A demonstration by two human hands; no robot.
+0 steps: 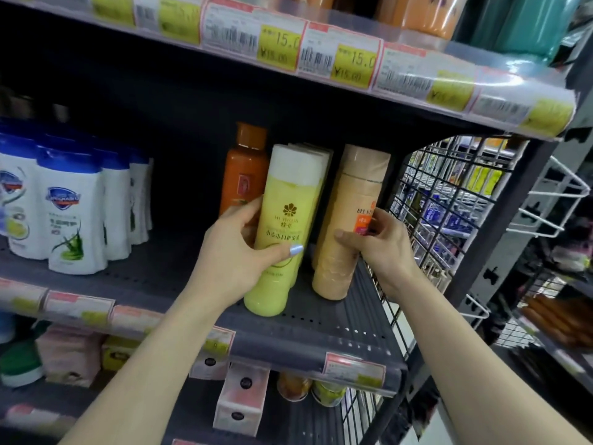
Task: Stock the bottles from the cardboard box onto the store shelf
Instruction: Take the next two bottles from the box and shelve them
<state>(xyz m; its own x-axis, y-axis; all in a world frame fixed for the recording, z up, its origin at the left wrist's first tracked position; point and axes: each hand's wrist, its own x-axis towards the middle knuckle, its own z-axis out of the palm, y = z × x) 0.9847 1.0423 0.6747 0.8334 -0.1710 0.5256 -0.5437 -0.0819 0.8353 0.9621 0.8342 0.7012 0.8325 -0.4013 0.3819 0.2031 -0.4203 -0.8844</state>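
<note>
Left hand clamped on yellow bottle, right hand clamped on peach bottle. Both bottles upright on shelf, near front edge, side by side. Orange bottle behind yellow one. White bottles well left.

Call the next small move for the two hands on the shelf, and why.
Probably let go: the left hand grips the yellow white-capped bottle, the right hand the peach cylindrical bottle, and both bottles already appear to stand on the grey perforated shelf.
</note>
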